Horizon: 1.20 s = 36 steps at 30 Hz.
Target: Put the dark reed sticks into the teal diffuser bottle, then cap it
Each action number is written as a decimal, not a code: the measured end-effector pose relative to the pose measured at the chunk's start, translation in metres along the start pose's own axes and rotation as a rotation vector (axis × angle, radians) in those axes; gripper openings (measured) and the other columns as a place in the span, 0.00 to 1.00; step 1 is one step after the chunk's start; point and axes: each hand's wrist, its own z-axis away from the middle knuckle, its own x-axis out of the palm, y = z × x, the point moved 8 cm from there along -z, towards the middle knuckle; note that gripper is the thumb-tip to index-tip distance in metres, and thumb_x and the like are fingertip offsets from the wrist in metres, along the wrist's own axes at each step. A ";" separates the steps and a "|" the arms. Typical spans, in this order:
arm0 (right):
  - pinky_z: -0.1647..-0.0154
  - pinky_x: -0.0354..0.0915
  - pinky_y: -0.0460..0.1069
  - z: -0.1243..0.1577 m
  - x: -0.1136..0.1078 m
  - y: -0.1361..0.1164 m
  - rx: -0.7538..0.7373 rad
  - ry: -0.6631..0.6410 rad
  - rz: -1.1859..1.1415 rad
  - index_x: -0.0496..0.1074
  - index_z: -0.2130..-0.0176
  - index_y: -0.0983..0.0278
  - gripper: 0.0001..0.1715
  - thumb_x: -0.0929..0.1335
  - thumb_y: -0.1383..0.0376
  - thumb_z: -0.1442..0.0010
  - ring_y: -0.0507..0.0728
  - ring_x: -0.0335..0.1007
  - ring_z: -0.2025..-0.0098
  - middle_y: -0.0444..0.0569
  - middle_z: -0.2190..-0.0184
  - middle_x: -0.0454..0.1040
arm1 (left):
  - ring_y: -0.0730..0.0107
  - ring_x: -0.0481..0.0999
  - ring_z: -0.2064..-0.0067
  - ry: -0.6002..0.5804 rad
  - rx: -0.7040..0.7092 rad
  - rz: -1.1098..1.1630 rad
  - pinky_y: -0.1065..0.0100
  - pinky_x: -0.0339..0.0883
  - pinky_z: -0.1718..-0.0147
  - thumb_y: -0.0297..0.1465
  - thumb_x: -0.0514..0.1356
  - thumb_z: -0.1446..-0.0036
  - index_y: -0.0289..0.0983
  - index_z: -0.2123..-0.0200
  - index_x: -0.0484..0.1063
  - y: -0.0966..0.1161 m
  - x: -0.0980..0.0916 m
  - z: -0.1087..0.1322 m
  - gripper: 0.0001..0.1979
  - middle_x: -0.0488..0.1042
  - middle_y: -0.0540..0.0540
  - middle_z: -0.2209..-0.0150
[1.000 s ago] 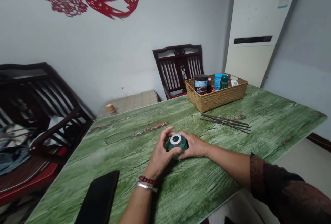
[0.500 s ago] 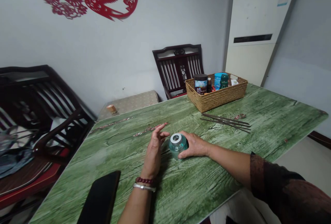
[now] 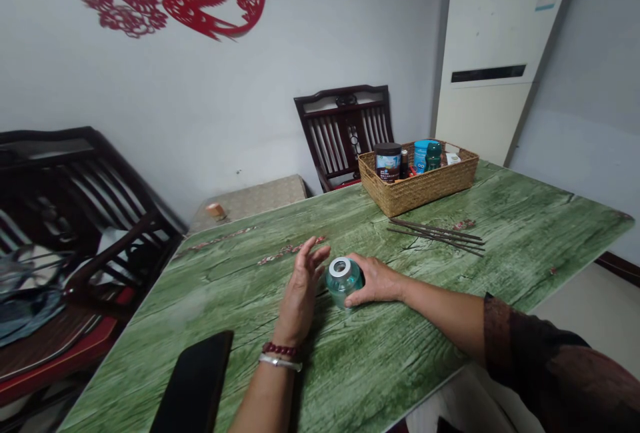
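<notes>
A round teal glass diffuser bottle (image 3: 338,294) with a silver collar stands upright on the green wood-patterned table (image 3: 200,286). My right hand (image 3: 376,279) is wrapped round its right side, thumb at the front. Just left of the bottle, my left hand (image 3: 301,286) is raised on its edge with the fingers apart and nothing in them. It wears a red bead bracelet and a silver bangle at the wrist. Several thin dark reed sticks (image 3: 440,236) lie loosely together on the table beyond my right hand.
A wicker basket (image 3: 425,193) holding jars and bottles sits at the table's far side. A black phone (image 3: 193,383) lies near my left forearm. Dark wooden chairs (image 3: 345,133) stand behind and to the left. On a low bench (image 3: 255,199) rests a small orange-brown object (image 3: 215,210).
My left hand's fingers have shifted slightly, tilting a little more upright beside the bottle. My right hand and the bottle stay where they were.
</notes>
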 end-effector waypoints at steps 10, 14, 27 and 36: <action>0.56 0.64 0.51 0.001 -0.001 -0.003 -0.002 -0.002 -0.013 0.68 0.46 0.59 0.45 0.80 0.53 0.60 0.62 0.73 0.55 0.46 0.58 0.77 | 0.55 0.70 0.41 0.014 0.008 -0.046 0.56 0.61 0.42 0.56 0.53 0.40 0.46 0.37 0.62 0.001 -0.002 0.000 0.34 0.73 0.41 0.45; 0.56 0.65 0.52 0.000 0.000 -0.002 -0.006 -0.013 -0.012 0.66 0.44 0.60 0.47 0.80 0.52 0.60 0.63 0.73 0.55 0.48 0.56 0.77 | 0.49 0.64 0.35 -0.137 -0.031 -0.084 0.54 0.58 0.39 0.48 0.67 0.48 0.46 0.32 0.54 0.000 0.012 0.003 0.44 0.66 0.38 0.37; 0.57 0.65 0.52 0.000 -0.001 -0.002 0.012 -0.009 0.000 0.66 0.43 0.60 0.48 0.80 0.52 0.61 0.63 0.74 0.55 0.49 0.56 0.77 | 0.52 0.74 0.45 -0.151 -0.070 -0.151 0.56 0.65 0.45 0.39 0.72 0.53 0.42 0.39 0.63 0.001 0.017 0.002 0.39 0.75 0.39 0.46; 0.58 0.63 0.50 0.001 -0.002 -0.001 -0.009 0.009 -0.001 0.68 0.46 0.58 0.45 0.80 0.52 0.61 0.60 0.73 0.57 0.44 0.59 0.76 | 0.60 0.77 0.57 0.279 0.047 -0.302 0.58 0.69 0.53 0.37 0.74 0.61 0.40 0.57 0.68 0.015 -0.051 -0.011 0.27 0.75 0.47 0.59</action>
